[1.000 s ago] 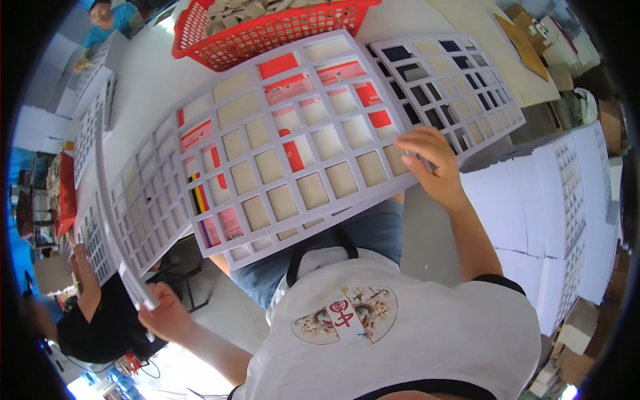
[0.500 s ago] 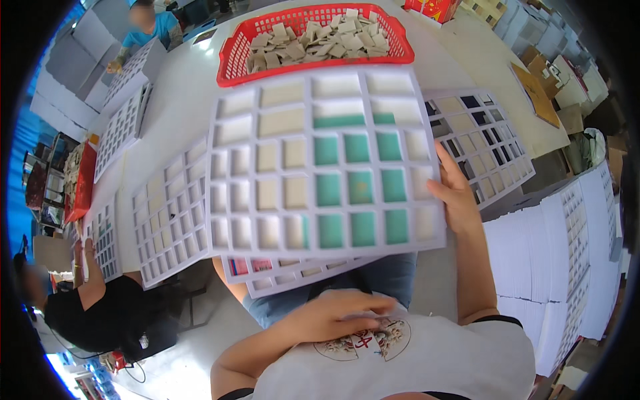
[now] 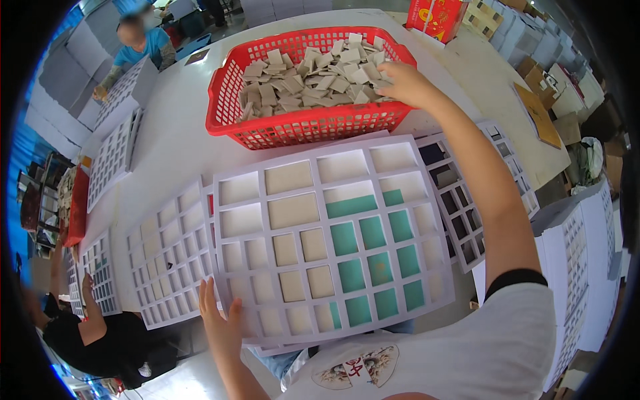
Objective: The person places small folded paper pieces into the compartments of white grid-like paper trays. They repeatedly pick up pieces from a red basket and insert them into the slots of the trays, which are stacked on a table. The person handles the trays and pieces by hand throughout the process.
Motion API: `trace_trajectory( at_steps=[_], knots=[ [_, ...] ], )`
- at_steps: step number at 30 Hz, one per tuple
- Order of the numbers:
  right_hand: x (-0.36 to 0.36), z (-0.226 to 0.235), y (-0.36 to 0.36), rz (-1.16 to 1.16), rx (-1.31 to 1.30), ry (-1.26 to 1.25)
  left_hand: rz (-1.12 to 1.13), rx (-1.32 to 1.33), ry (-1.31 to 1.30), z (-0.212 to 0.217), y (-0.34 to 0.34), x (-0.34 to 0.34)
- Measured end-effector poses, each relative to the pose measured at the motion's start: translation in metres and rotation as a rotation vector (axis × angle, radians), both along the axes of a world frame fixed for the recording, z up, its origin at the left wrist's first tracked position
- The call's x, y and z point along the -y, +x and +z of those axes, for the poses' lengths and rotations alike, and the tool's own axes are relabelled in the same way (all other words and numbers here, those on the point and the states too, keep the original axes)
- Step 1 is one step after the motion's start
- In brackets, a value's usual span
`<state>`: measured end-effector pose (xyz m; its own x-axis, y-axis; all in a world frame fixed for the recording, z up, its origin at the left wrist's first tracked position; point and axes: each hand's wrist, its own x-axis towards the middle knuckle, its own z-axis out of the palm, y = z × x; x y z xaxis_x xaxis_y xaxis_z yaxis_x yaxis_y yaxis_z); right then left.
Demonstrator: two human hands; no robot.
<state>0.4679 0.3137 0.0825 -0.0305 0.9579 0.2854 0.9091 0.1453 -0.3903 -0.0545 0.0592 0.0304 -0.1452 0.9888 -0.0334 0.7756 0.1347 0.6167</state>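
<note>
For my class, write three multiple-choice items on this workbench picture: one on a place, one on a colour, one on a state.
1. Where is the right hand?
A. in the red basket
B. on the floor
C. under the table

2. What colour shows through the lower right windows of the white grid card?
A. teal
B. orange
C. purple

3. What is the left hand doing?
A. resting at the grid card's lower left edge
B. lifting the basket
C. hanging clear of everything

Key: 1 A, it reaches among the beige square pieces in the basket. 2 A, those cut-outs show teal. 3 A, its fingers lie on the card's border.
</note>
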Motion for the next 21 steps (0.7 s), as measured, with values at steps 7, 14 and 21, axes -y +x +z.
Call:
trace_trajectory(
  at_steps=[7, 14, 21],
  knots=[
    [-0.101, -0.023, 0.023, -0.057, 0.488, -0.762, 0.087, 0.292, -0.075, -0.010, 0.002, 0.009],
    [-0.094, -0.026, 0.003, -0.055, 0.500, -0.819, 0.075, 0.416, -0.046, -0.012, 0.006, 0.006],
    [-0.082, -0.021, 0.020, 0.066, 0.294, -0.950, 0.078, 0.355, -0.045, -0.011, 0.008, 0.005]
  ],
)
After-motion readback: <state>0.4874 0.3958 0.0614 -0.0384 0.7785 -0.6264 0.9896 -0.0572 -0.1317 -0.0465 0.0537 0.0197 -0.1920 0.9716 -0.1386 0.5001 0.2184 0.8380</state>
